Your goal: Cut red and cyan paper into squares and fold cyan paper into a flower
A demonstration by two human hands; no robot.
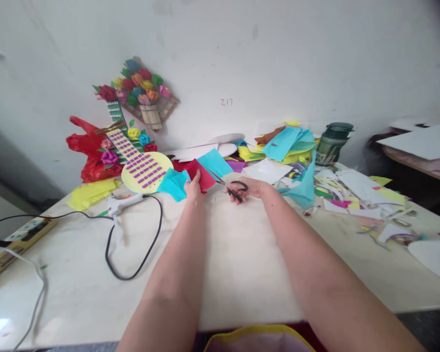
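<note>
Near the middle of the frame, the left hand [195, 188] pinches a red paper sheet [204, 177] between thumb and fingers, with a blue sheet [174, 185] just beside it on the tabletop [234, 254]. To its right, the right hand [252, 187] grips black scissors [235, 188], fingers curled through the handles, blades pointing at the red sheet. Further left lies a white glue gun [122, 203], near a yellow paper guitar [146, 171].

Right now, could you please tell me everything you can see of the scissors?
The scissors are small, with black looped handles and slim metal blades. They lie low over the white table, blades pointing left at the red paper, which the left hand holds. The right hand grips the handles.
</note>
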